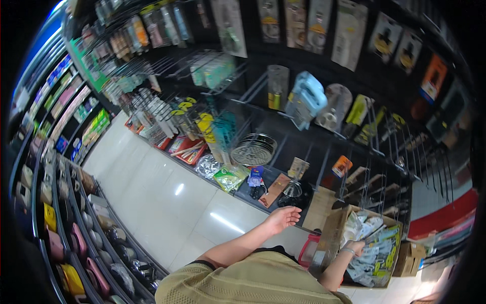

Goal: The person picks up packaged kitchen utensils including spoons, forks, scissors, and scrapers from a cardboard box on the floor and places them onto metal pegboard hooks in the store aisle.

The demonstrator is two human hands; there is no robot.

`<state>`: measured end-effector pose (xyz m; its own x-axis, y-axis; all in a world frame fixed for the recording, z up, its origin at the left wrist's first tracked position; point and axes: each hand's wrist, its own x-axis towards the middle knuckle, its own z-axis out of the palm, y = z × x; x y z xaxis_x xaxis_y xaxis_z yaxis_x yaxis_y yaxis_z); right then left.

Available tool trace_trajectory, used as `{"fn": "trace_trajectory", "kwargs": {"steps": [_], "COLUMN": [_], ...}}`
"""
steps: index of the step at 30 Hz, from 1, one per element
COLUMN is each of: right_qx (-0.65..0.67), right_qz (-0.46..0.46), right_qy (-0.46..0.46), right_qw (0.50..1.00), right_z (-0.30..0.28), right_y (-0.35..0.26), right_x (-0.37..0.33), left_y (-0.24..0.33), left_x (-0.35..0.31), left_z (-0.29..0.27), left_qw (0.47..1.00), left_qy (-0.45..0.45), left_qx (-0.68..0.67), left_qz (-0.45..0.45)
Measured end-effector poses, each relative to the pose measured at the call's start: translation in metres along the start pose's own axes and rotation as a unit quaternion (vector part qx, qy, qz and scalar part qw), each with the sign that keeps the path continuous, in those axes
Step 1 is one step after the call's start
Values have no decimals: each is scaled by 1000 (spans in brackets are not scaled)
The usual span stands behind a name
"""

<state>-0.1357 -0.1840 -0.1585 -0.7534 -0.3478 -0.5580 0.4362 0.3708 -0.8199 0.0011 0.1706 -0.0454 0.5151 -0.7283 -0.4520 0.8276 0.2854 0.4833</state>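
Note:
My left hand [283,220] hangs in front of the lowest shelf with its fingers apart and slightly bent, holding nothing. Close beyond it on the shelf are a shiny metal funnel-shaped item [292,189] and a flat brown package [275,190]. My right hand [356,248] reaches into an open cardboard box [331,238] on the right. Its fingers are closed among the packs there; what they grip is too small to make out. Several clear-wrapped packages with grey and green parts [377,256] fill the box, with white plastic-wrapped items [360,227] at its far side.
Hooks ahead carry packaged kitchen tools, among them a light blue grater-like item [306,99]. Round metal strainers [254,149] lie on the bottom shelf. A red-handled item [309,249] stands beside the box, and a smaller carton [409,258] to its right. Stocked shelves [76,228] line the left.

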Motion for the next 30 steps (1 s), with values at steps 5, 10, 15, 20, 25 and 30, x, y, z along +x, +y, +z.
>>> {"fn": "trace_trajectory", "kwargs": {"steps": [5,10,15,20,25,30], "right_qx": [-55,-144,-292,-344,-358,-297], "right_qz": [-69,151,199,144,93,-44], "right_qy": [-516,-698,-827,-892,-923,-935], "right_qw": [852,686,438,255,105,-189], "right_z": [-82,-188,-280,-323,-373,-454], "right_y": [61,127,137,138,168,168], "right_x": [-133,-260,-351,-417,-454,-462], "left_y": [29,59,88,100,107,112], "left_x": [-25,-70,-134,-190,-227,-237], "left_z": [-59,-118,-158,-212,-249,-270], "left_qw": [994,974,953,917,848,814], "left_qy": [67,125,165,192,195,201], "left_qx": [-62,-160,-196,-215,-345,-378], "left_qz": [52,103,164,275,352,393]}}
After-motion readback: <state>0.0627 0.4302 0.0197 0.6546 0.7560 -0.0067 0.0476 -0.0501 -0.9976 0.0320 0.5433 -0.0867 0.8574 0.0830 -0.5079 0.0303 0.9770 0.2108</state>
